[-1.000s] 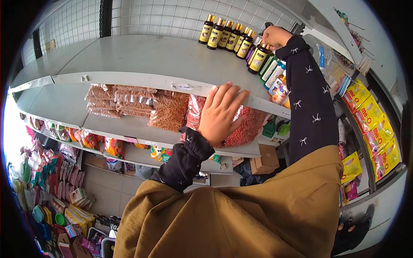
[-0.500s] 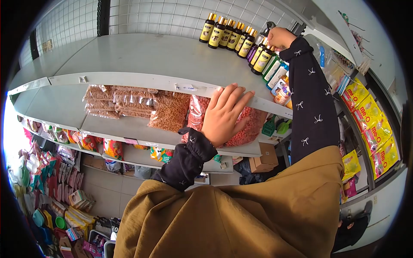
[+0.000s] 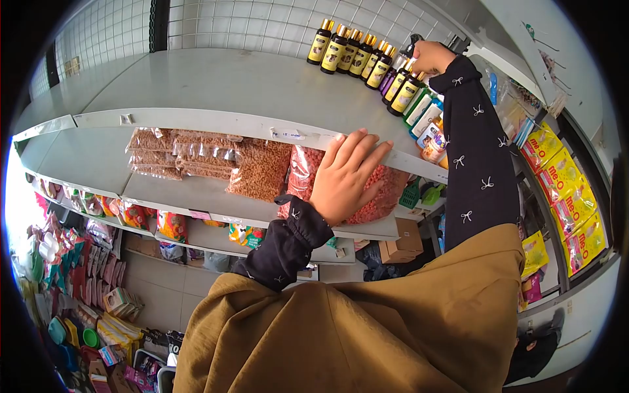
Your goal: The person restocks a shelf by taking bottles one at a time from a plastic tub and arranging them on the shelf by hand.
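Note:
My left hand (image 3: 345,183) lies open with fingers spread, its fingertips on the front edge of the upper shelf (image 3: 216,85). Behind and below it are clear bags of pink-red pellets (image 3: 303,171). At the far right of that shelf my right hand (image 3: 432,57) reaches in with curled fingers, just behind a black bottle with a gold cap and yellow label (image 3: 402,96). What its fingers close on is hidden. More black bottles (image 3: 333,55) stand in a row to the left. Nearer me are a green-and-white bottle (image 3: 417,107) and a bottle with an orange cap (image 3: 430,141).
Bags of brown pellets (image 3: 257,171) lie on the second shelf. Wire mesh (image 3: 262,26) backs the shelving. Yellow packets (image 3: 569,187) hang at the right. A cardboard box (image 3: 401,241) sits lower down, and goods crowd the lower left. A person in dark clothing (image 3: 536,354) is at lower right.
My right hand has shifted very slightly to the right, its fingers still curled behind the bottles. The left hand stays on the shelf edge. The whole view has moved a little.

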Available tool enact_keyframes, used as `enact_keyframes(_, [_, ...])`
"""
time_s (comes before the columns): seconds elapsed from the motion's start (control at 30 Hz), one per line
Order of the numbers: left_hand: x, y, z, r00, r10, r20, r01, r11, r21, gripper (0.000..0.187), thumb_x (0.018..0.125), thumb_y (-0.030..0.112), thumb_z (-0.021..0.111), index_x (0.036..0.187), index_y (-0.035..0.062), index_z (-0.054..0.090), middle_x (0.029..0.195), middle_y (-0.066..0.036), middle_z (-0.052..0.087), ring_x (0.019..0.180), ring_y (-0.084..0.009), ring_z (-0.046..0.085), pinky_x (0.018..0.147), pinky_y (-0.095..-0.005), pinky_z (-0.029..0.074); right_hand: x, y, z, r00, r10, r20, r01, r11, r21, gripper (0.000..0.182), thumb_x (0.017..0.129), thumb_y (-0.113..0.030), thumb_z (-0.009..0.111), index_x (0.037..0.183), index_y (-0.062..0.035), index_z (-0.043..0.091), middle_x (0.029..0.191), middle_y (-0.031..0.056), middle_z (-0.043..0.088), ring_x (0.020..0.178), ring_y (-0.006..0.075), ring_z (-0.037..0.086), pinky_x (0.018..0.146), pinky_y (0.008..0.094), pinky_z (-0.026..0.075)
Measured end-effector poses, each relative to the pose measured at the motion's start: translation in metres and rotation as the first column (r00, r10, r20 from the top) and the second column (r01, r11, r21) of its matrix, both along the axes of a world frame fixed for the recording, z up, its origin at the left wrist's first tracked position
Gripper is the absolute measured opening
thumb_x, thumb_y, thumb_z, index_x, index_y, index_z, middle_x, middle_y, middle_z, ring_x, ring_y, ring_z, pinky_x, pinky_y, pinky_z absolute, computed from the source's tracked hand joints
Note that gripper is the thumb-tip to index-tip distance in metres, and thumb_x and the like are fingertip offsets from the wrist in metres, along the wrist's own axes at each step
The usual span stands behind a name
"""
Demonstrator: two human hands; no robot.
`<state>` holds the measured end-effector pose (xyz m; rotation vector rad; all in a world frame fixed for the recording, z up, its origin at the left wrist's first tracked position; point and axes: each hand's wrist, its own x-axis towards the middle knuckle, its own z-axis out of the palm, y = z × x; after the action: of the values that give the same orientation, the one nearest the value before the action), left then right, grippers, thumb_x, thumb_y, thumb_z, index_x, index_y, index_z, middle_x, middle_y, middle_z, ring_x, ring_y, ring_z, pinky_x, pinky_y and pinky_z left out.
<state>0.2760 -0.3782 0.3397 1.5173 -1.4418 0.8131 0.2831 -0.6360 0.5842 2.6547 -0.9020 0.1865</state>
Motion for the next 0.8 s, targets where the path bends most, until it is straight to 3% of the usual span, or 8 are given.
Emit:
enact_keyframes(0.27, [0.0, 0.001, 0.001, 1.0, -0.005, -0.004, 0.005, 1.0, 0.008, 0.067, 0.076, 0.03, 0.065, 0.137, 0.0129, 0.043, 0.129, -0.007, 0.046, 0.129, -0.0251, 0.037, 0.108, -0.0431, 0.026, 0.006, -0.014, 0.004, 0.999, 0.042, -0.032, -0.044, 0.997, -0.059, 0.039, 0.065, -0.023, 0.077, 0.093, -0.0038, 0.057, 0.073, 0.0107, 0.062, 0.059, 0.0209, 0.059, 0.053, 0.0346, 0.046])
enact_keyframes(0.37, [0.001, 0.001, 0.001, 1.0, -0.009, -0.005, 0.009, 1.0, 0.01, 0.068, 0.075, 0.03, 0.066, 0.137, 0.0128, 0.043, 0.129, -0.007, 0.046, 0.129, -0.025, 0.036, 0.108, -0.0428, 0.026, 0.015, -0.035, -0.002, 0.985, 0.164, 0.059, -0.147, 0.964, -0.221, 0.036, 0.067, -0.031, 0.077, 0.087, -0.0042, 0.062, 0.074, 0.0123, 0.064, 0.061, 0.0248, 0.062, 0.058, 0.0359, 0.048])
enact_keyframes(0.63, [0.002, -0.005, -0.004, 0.999, -0.029, -0.032, 0.027, 0.999, -0.045, 0.063, 0.074, 0.027, 0.066, 0.133, 0.0157, 0.048, 0.126, -0.006, 0.049, 0.125, -0.0261, 0.04, 0.104, -0.0462, 0.029, 0.023, -0.045, -0.011, 0.979, 0.134, -0.156, -0.179, 0.929, -0.323, 0.028, 0.067, -0.03, 0.077, 0.078, -0.0063, 0.07, 0.071, 0.0115, 0.067, 0.068, 0.0259, 0.065, 0.064, 0.0363, 0.051])
enact_keyframes(0.8, [0.002, -0.003, -0.003, 1.0, 0.0, -0.006, 0.0, 1.0, -0.007, 0.07, 0.073, 0.028, 0.067, 0.136, 0.0133, 0.043, 0.13, -0.006, 0.046, 0.13, -0.0243, 0.037, 0.108, -0.0424, 0.027, 0.027, -0.049, -0.012, 0.976, 0.162, -0.148, -0.197, 0.942, -0.272, 0.025, 0.065, -0.025, 0.079, 0.077, -0.0059, 0.07, 0.073, 0.0118, 0.067, 0.068, 0.0266, 0.065, 0.064, 0.0358, 0.051])
